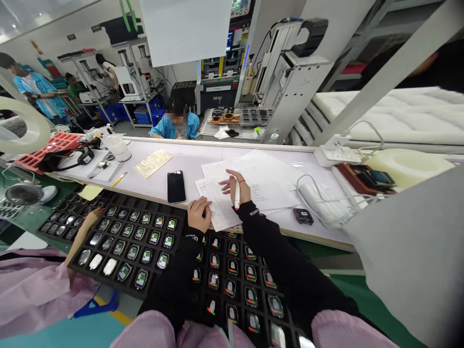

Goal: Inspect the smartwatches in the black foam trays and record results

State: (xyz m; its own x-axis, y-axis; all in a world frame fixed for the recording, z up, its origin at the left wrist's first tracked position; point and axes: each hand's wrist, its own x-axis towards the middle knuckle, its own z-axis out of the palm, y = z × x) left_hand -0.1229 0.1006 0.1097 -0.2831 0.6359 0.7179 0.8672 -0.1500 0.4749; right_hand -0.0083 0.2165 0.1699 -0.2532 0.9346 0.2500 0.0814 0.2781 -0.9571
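Note:
My left hand rests with curled fingers on the near edge of a printed paper form on the white shelf. My right hand hovers over the same sheets and grips a white pen, its other fingers spread. Both arms wear black sleeves. Below them lie black trays full of several small watch-like devices with lit screens. A black phone lies face up to the left of the papers.
Another person's hand in a pink sleeve touches the left tray. A small black device, white cables, a power strip and a red tray sit on the shelf. Co-workers are seated and standing behind the bench.

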